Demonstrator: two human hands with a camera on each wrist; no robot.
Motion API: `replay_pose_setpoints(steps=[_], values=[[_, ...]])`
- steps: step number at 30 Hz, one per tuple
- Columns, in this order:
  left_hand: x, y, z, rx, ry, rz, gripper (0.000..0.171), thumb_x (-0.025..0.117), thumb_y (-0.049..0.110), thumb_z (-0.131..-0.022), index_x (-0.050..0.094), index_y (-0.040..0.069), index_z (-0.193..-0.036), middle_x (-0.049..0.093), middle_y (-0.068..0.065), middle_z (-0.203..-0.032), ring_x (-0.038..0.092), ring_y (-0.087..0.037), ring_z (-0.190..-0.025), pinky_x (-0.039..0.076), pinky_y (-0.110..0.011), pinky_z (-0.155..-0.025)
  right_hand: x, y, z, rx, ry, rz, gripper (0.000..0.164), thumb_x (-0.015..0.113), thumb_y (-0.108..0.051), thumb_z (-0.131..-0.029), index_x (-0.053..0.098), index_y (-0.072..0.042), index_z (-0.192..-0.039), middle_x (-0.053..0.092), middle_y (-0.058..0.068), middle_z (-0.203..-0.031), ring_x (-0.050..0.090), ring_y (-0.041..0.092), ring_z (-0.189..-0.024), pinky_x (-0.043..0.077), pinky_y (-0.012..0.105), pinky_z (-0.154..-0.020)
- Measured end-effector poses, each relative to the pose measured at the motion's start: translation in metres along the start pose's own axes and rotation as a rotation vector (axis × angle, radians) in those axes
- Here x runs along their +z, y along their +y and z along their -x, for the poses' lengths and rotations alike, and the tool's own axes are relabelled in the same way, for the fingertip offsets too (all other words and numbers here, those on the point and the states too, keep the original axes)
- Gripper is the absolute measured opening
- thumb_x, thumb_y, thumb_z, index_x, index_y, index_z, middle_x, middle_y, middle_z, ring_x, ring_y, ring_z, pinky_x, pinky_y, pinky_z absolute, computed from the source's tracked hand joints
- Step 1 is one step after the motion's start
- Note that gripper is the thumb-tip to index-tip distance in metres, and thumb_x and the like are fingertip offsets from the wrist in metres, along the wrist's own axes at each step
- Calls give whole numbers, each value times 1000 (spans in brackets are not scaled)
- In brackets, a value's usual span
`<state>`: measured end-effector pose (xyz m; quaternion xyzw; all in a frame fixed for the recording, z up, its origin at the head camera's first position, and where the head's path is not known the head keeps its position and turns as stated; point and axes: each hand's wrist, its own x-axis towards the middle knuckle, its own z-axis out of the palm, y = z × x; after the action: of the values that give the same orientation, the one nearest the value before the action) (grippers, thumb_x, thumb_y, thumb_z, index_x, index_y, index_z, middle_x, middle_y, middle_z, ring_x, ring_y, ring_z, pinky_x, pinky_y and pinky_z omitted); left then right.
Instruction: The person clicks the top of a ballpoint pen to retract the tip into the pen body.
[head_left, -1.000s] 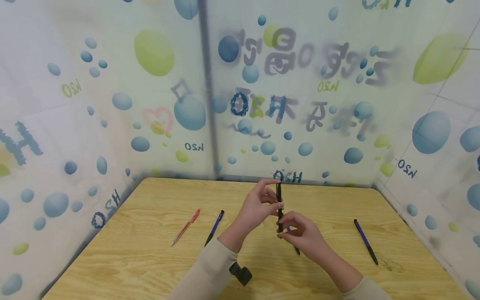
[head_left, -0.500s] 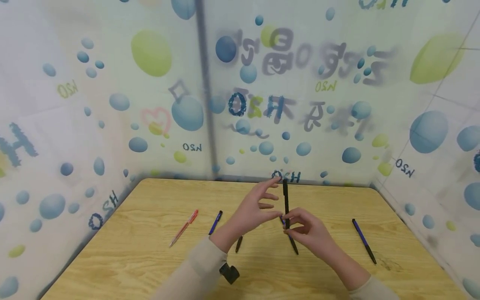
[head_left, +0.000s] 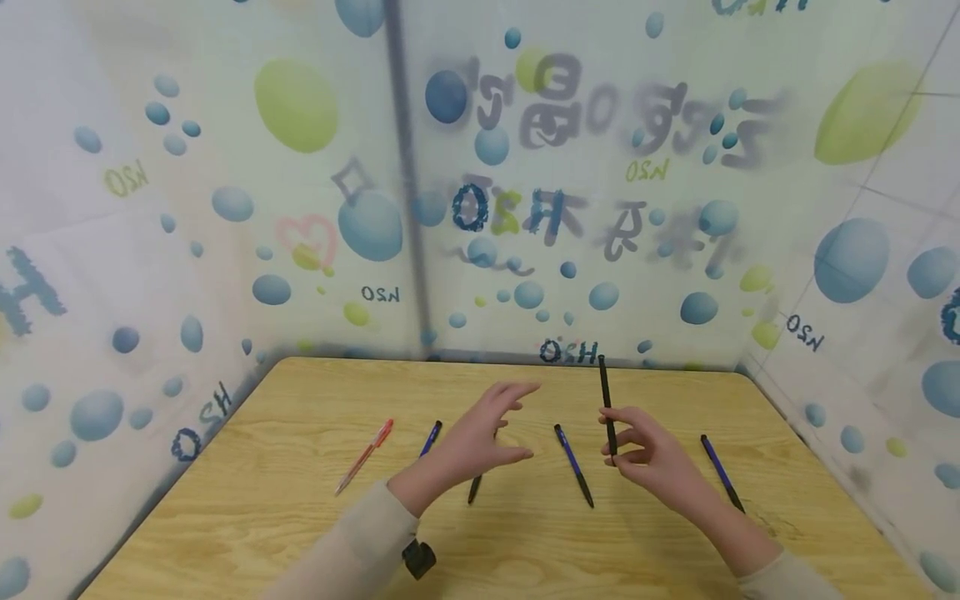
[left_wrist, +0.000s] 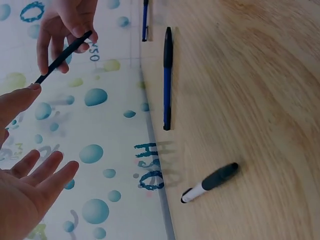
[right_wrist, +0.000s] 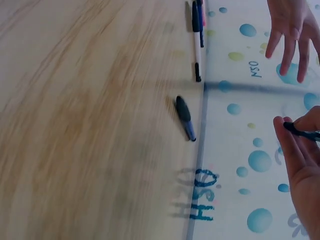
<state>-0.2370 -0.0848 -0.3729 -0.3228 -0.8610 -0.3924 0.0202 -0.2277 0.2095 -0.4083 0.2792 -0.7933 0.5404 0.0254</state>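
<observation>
My right hand (head_left: pixel 652 454) pinches a slim black pen (head_left: pixel 606 385) near its lower end and holds it nearly upright above the table. To its left, my left hand (head_left: pixel 476 442) is raised with fingers spread and thumb apart, holding nothing. Below and between the hands lies a blue pen with a black grip (head_left: pixel 573 467). A white pen with a black grip (left_wrist: pixel 210 182) shows in the left wrist view; in the head view the left hand hides most of it. The right wrist view shows the black pen between right thumb and fingers.
On the wooden table (head_left: pixel 300 533), a red pen (head_left: pixel 365 457) and another blue pen (head_left: pixel 430 439) lie at left, the latter partly behind the left hand. A third blue pen (head_left: pixel 722 472) lies at right, its tip by the right wrist. A bubble-printed curtain (head_left: pixel 495 275) stands behind.
Both hands were on the black pen at first. The left hand has let go and drawn away leftward, its fingers opening. The right hand has carried the pen to the right, uncovering the middle blue pen.
</observation>
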Motion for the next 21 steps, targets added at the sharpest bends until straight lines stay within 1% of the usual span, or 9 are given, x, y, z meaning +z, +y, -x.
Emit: replay_pose_setpoints(steps=[4,8,12,14,17,21], values=[[-5,-7,10,-16,-27,-82,83,78,24,-86,29,28,-153,35,-1,-147,43,-22,-130,45,-42,-99,-12,8,4,38,-29,23,66,55,21,-85,45,-8,-143,44,22,-135,63,35,-94,57,41,-78],[-8,-14,18,-22,-35,-136,84,78,27,-85,28,29,-153,34,0,-149,41,-20,-132,45,-43,-99,-24,15,8,66,-73,45,65,57,18,-86,43,-8,-145,42,23,-137,62,37,-94,56,43,-77],[-9,-23,25,-26,-30,-177,83,78,27,-85,31,25,-153,34,-2,-149,44,-22,-130,47,-44,-96,-34,19,11,83,-112,82,65,63,13,-87,42,-5,-145,41,26,-137,62,37,-93,58,40,-74],[-10,-27,29,-34,-28,-182,82,79,26,-85,32,21,-153,35,-3,-148,44,-23,-130,47,-45,-96,-38,22,11,92,-138,86,64,65,11,-87,42,-3,-144,41,29,-136,63,35,-92,58,39,-73],[-11,-32,34,-52,-30,-180,81,79,23,-84,34,18,-151,37,-6,-147,42,-26,-131,44,-46,-99,-45,28,11,124,-183,55,63,67,10,-86,42,1,-144,40,33,-135,63,31,-90,58,38,-72],[-13,-38,42,-92,-38,-156,82,80,19,-83,34,19,-151,36,-7,-146,41,-26,-132,43,-47,-101,-53,36,10,183,-239,40,65,70,6,-85,41,5,-143,42,34,-131,63,25,-89,58,37,-70]])
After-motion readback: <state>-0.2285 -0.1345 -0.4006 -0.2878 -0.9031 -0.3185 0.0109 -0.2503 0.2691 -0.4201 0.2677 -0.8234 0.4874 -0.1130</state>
